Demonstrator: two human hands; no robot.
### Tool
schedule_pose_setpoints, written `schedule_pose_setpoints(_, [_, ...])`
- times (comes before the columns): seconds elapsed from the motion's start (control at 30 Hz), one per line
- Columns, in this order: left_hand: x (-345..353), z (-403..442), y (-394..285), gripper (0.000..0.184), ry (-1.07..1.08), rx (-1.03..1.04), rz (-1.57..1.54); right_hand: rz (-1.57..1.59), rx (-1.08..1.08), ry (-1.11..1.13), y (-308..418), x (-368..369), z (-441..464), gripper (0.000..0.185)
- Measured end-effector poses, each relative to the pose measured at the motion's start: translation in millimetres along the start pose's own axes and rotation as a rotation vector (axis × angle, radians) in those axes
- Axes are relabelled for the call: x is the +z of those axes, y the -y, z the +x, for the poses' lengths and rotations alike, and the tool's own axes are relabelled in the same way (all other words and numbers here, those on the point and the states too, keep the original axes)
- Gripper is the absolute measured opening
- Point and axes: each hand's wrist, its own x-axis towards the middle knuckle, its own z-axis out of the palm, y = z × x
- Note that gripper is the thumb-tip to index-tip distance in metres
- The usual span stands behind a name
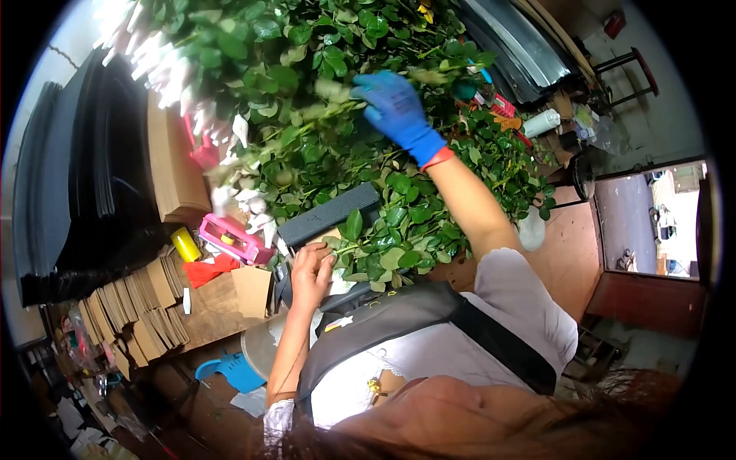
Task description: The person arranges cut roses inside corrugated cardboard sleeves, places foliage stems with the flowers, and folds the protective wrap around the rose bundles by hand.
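A large heap of leafy green stems (330, 46), apparently roses, fills the upper middle of the view, with white sleeved bud ends (249, 201) toward the left. My right hand (395, 107), in a blue glove with a red cuff, reaches over the heap. Its fingers close around a leafy stem (326, 115), which is smeared by motion. My left hand (311, 272) is bare, its fingers curled at the near edge beside a dark grey ridged block (330, 213) and a leafy bunch (399, 249). What those fingers hold is hidden.
A pink plastic tape dispenser (236, 239), a yellow roll (185, 244) and red cloth (211, 270) lie left on the wooden bench. Cardboard pieces (142, 307) and black sheets (115, 161) stand further left. A white bottle (542, 123) is at the right, near a doorway (652, 222).
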Motion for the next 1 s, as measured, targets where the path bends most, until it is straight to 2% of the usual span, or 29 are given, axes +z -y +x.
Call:
schedule_pose_setpoints(0.03, [0, 0, -1, 0.014, 0.01, 0.019, 0.004, -0.053, -0.107, -0.081, 1, -22, 5, 0.044])
schedule_pose_setpoints(0.07, [-4, 2, -1, 0.014, 0.027, 0.035, 0.013, 0.015, -0.137, -0.009, -10, -27, -2, 0.055])
schedule_pose_setpoints(0.13, [-8, 3, -2, 0.016, 0.054, 0.004, -0.034, 0.247, -0.187, 0.078, -9, -56, -18, 0.06])
schedule_pose_setpoints(0.23, [-1, -6, 4, 0.025, 0.013, -0.385, -0.372, 0.368, -0.193, 0.297, 4, -105, -54, 0.054])
schedule_pose_setpoints(0.27, [5, -19, 45, 0.043, 0.075, -0.297, -0.273, 0.296, -0.205, 0.351, 5, -115, -73, 0.053])
schedule_pose_setpoints(0.3, [5, -7, 25, 0.059, -0.009, -0.147, -0.386, 0.223, -0.216, 0.403, 5, -121, -92, 0.052])
schedule_pose_setpoints(0.37, [7, -11, 40, 0.062, 0.021, -0.198, -0.426, 0.011, -0.131, 0.561, 6, -133, -124, 0.049])
schedule_pose_setpoints(0.4, [4, -7, 24, 0.061, -0.036, -0.362, -0.442, -0.096, -0.083, 0.64, 6, -136, -139, 0.048])
schedule_pose_setpoints(0.43, [5, -13, 42, 0.066, 0.0, -0.289, -0.44, -0.166, -0.036, 0.706, 4, -133, -156, 0.047])
schedule_pose_setpoints(0.5, [3, -7, 20, 0.072, -0.088, -0.103, -0.16, -0.312, 0.059, 0.832, 0, -122, -187, 0.045])
schedule_pose_setpoints(0.53, [3, -6, 10, 0.074, -0.111, -0.072, -0.109, -0.261, 0.102, 0.842, 1, -118, -197, 0.042])
schedule_pose_setpoints(0.63, [5, -8, 1, 0.072, -0.137, -0.093, -0.028, -0.231, 0.181, 0.848, -3, -103, -224, 0.039])
schedule_pose_setpoints(0.67, [2, -4, -9, 0.062, -0.135, -0.016, 0.075, -0.246, 0.203, 0.885, -5, -98, -227, 0.037])
schedule_pose_setpoints(0.77, [-3, 2, -14, 0.05, -0.044, -0.004, 0.099, -0.078, 0.054, 0.661, -14, -95, -236, 0.038])
schedule_pose_setpoints(0.8, [-6, 4, -23, 0.042, -0.014, -0.072, 0.036, -0.009, 0.071, 0.816, -20, -95, -227, 0.037])
schedule_pose_setpoints(0.9, [-9, 8, -27, 0.042, 0.029, -0.064, 0.109, 0.07, 0.39, 1.221, -31, -111, -179, 0.036])
schedule_pose_setpoints(0.93, [-10, 9, -25, 0.044, 0.054, -0.075, 0.084, 0.1, 0.385, 1.06, -29, -110, -159, 0.036])
schedule_pose_setpoints(1.0, [-8, 7, -15, 0.046, 0.068, -0.121, 0.007, 0.114, 0.116, 0.536, -31, -79, -126, 0.033])
